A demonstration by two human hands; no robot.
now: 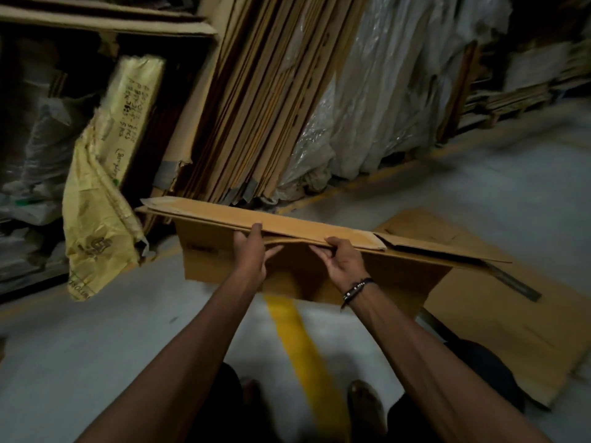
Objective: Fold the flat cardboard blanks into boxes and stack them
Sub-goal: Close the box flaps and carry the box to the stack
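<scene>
Fingertips of left hand (251,251) hidden under cardboard blank (287,228), handwriting on yellow sack (105,174) illegible, far shelves blurred

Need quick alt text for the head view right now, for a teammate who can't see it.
Both hands, left hand and right hand, grip the near edge of a partly opened cardboard blank held above a grey floor with a yellow line. More flat cardboard sheets lean upright behind it.

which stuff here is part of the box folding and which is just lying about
Part of the job:
- cardboard blank, held by left hand and right hand
- flat cardboard on the floor
- leaning cardboard sheets

Lying about:
- yellow sack
- plastic-wrapped bundles
- yellow floor line
</scene>
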